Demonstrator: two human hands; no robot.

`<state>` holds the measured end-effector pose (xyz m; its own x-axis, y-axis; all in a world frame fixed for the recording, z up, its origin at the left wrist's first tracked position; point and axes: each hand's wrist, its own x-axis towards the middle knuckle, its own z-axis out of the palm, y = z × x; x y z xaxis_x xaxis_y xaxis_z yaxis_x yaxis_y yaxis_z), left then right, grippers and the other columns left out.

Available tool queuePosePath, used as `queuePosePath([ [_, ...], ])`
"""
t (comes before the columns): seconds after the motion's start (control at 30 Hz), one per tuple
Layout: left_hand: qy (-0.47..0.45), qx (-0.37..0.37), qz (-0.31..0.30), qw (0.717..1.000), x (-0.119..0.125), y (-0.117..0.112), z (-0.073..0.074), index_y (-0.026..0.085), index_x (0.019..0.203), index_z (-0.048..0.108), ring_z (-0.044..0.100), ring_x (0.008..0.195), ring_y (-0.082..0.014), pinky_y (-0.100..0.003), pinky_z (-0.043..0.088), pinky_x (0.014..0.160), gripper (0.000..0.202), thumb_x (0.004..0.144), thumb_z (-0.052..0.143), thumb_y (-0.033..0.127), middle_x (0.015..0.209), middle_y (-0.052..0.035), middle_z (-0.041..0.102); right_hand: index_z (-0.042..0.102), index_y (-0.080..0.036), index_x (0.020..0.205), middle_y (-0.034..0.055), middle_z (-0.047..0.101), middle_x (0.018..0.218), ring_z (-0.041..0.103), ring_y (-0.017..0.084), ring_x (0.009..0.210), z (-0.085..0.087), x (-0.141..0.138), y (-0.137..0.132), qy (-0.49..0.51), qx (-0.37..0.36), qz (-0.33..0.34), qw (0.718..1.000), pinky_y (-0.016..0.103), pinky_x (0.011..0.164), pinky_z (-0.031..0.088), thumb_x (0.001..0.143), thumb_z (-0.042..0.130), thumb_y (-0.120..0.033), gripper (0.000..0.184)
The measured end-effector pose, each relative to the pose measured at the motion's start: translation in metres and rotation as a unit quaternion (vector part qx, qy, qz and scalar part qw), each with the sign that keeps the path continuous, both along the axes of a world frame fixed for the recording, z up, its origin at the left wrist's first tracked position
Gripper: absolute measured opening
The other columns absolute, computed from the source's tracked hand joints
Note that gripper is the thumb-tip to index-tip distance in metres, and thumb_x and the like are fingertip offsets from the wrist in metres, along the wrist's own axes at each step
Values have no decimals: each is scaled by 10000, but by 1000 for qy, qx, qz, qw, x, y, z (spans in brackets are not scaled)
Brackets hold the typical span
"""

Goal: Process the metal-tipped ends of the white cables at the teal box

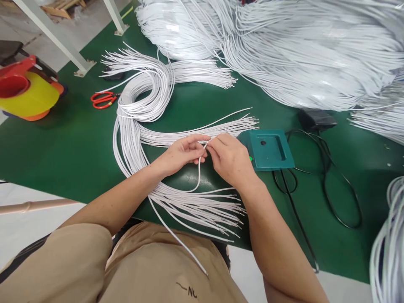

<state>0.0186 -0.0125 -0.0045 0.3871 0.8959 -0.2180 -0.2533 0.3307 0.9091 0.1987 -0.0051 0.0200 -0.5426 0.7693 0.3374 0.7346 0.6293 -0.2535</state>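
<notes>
Over the middle of the bench, my left hand (186, 153) pinches a thin white wire (199, 172) between thumb and fingers. Close beside it, the fingers of my right hand (229, 159) are closed on the same wire near its end; the tip is hidden by the fingers. From there the wire curves down into a bundle of white wires (189, 202), which spreads out under my forearms toward the front edge. Another bundle (176, 136) runs behind my hands, and its coiled part (148, 97) lies beyond my left forearm. A teal square device (269, 162) stands just right of my right hand.
Large heaps of white wire (303, 54) fill the back right. Orange-handled scissors (103, 99) lie left of the coil, near a yellow and red tape roll (31, 94). Black cable (325, 164) loops from a black box (316, 120). Metal legs (59, 38) stand at the back left.
</notes>
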Motion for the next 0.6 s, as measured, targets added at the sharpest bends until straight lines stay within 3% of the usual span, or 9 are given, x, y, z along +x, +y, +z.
queuePosePath([
  [0.13,70,38,36,996,1,4,-6,165,1121,572,658,651,-103,-196,470,595,424,739,743,231,739,3,677,628,-159,910,103,679,923,532,259,902,4,15,7,-81,33,-66,994,373,840,347,887,529,-206,112],
  [0.23,117,67,43,990,3,4,-9,170,1098,551,677,655,-112,-201,477,602,378,754,704,200,742,7,683,618,-180,817,64,682,785,539,235,817,1,22,12,-101,-2,-59,993,361,869,336,860,512,-134,123],
  [0.37,165,96,49,980,8,4,-13,178,1091,524,680,650,-109,-202,475,603,328,784,637,171,745,21,675,608,-177,838,66,674,760,538,226,780,-4,23,15,-104,-9,-71,992,349,881,328,833,499,-92,138],
  [0.6,252,138,68,956,8,4,-19,194,1086,524,689,677,-120,-241,498,680,326,775,612,159,762,31,674,587,-183,808,88,632,741,501,252,810,-4,19,17,-110,-2,-91,990,350,766,313,800,493,-72,146],
])
